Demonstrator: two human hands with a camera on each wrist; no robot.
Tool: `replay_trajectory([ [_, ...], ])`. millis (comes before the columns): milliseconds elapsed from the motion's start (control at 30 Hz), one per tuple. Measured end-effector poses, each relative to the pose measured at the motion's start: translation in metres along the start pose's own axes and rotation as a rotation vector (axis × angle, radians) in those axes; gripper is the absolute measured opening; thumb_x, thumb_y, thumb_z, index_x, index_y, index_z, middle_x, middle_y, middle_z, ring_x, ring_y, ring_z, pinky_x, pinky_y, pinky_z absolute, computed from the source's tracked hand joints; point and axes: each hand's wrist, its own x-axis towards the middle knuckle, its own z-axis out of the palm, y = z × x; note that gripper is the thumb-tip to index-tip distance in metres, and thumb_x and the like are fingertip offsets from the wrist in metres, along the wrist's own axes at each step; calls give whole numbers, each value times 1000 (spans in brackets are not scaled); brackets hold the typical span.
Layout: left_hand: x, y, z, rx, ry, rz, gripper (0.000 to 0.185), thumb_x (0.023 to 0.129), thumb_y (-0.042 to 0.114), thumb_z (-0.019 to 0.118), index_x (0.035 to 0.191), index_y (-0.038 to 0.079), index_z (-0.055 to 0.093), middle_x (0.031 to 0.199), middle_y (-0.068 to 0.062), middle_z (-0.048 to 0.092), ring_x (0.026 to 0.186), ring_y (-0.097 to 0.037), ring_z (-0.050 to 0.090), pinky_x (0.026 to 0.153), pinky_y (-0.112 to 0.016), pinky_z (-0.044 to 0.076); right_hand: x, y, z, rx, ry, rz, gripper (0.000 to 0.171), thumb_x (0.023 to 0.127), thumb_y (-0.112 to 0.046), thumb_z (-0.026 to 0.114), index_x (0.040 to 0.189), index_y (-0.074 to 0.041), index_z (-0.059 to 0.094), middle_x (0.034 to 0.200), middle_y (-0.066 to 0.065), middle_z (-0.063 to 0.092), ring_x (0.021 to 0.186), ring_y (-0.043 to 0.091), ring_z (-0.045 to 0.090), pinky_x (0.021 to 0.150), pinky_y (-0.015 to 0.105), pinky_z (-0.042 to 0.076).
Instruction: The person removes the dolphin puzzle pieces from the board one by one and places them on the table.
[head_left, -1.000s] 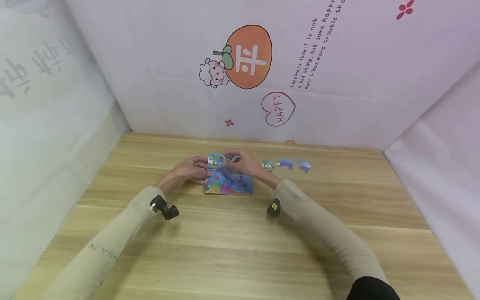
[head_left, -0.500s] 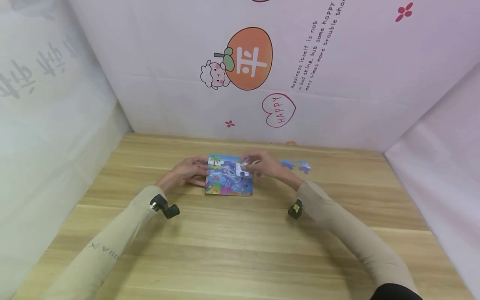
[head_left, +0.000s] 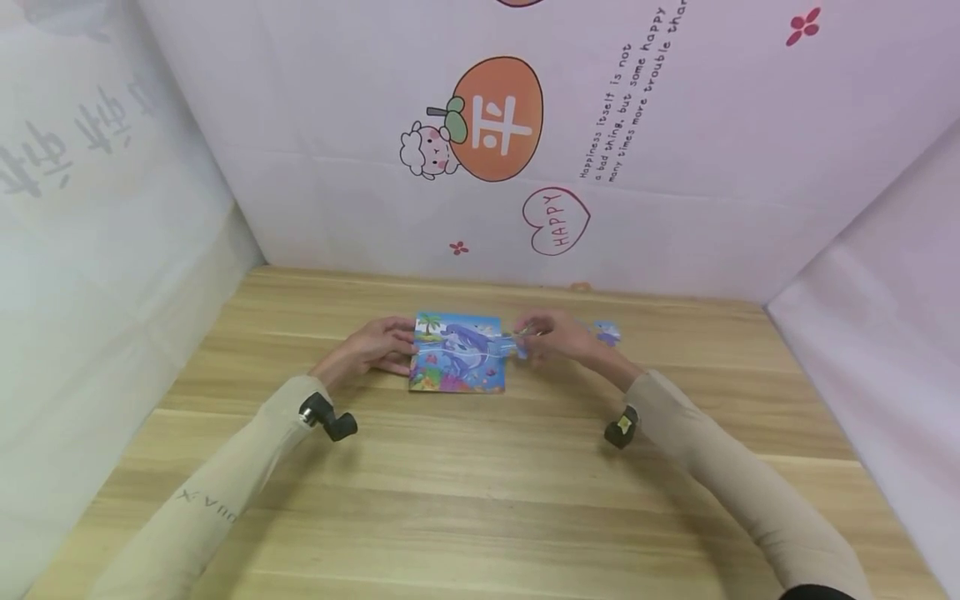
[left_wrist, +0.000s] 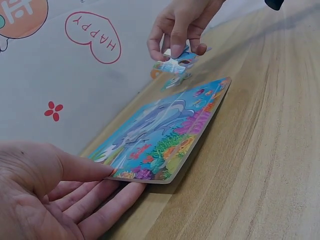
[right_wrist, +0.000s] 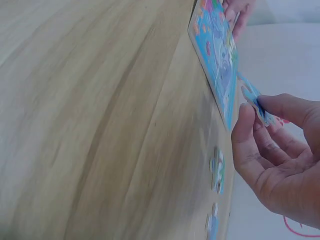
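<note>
A white cloth backdrop (head_left: 337, 100), printed with an orange fruit, a sheep, a heart reading HAPPY and lines of lettering, rises behind a wood-grain table (head_left: 450, 483). Over the tabletop reach a person's arms in beige sleeves (head_left: 727, 475), the left one bearing dark lettering. Between the two hands, towards the far side of the table, is a square dolphin puzzle board (head_left: 457, 354), coloured with a palm tree, blue water and coral. The left hand (head_left: 382, 342) grips this board by its left edge, thumb on top and fingers beneath. The right hand (head_left: 558, 333), near the board's right edge, pinches blue jigsaw pieces (right_wrist: 254, 97) between thumb and fingertips; how many it holds, and whether they touch the board, cannot be told. Black wrist cameras (head_left: 330, 417) sit at both cuffs. Loose jigsaw pieces (right_wrist: 218, 170) lie on the wood, one cluster beyond the right hand in the head view. Smallest is a yellow star (head_left: 625, 425) on the right-hand camera
</note>
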Motion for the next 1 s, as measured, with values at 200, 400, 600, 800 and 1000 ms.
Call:
replay_trajectory([
  [200, 3, -8, 1, -5, -3, 3, 68, 101, -5, 61, 162, 2, 31, 155, -25, 42, 117, -30, 64, 86, -36, 68, -12, 7, -10, -13, -18, 56, 24, 101, 0, 62, 122, 9, 59, 100, 21, 72, 80, 26, 71, 76, 39, 68],
  [400, 2, -9, 1, -11, 0, 26, 67, 101, -6, 60, 161, 1, 31, 148, -22, 44, 115, -28, 63, 87, -35, 68, -19, 9, -18, -36, -45, 106, 24, 100, 0, 64, 121, 12, 61, 97, 21, 74, 78, 20, 70, 74, 35, 68],
  [600, 0, -7, 0, 3, -12, 55, 65, 103, -4, 60, 161, 0, 31, 151, -24, 41, 121, -30, 60, 87, -35, 67, -21, 12, -21, -25, -31, 145, 31, 99, -2, 68, 125, 12, 58, 92, 18, 74, 77, 18, 70, 74, 34, 68],
  [800, -1, -6, 0, 3, -12, 51, 63, 104, -4, 58, 160, 0, 32, 153, -25, 40, 123, -32, 60, 88, -35, 67, -23, 15, -20, 1, -13, 171, 36, 99, -4, 71, 125, 13, 52, 91, 18, 74, 76, 18, 72, 73, 34, 68],
  [1000, -2, -8, 0, 13, -7, 57, 62, 104, -4, 57, 160, 0, 32, 153, -25, 39, 125, -34, 59, 88, -36, 67, -23, 20, -19, -102, 31, 193, 37, 97, -12, 76, 117, 8, 51, 93, 16, 72, 77, 21, 72, 74, 36, 69],
])
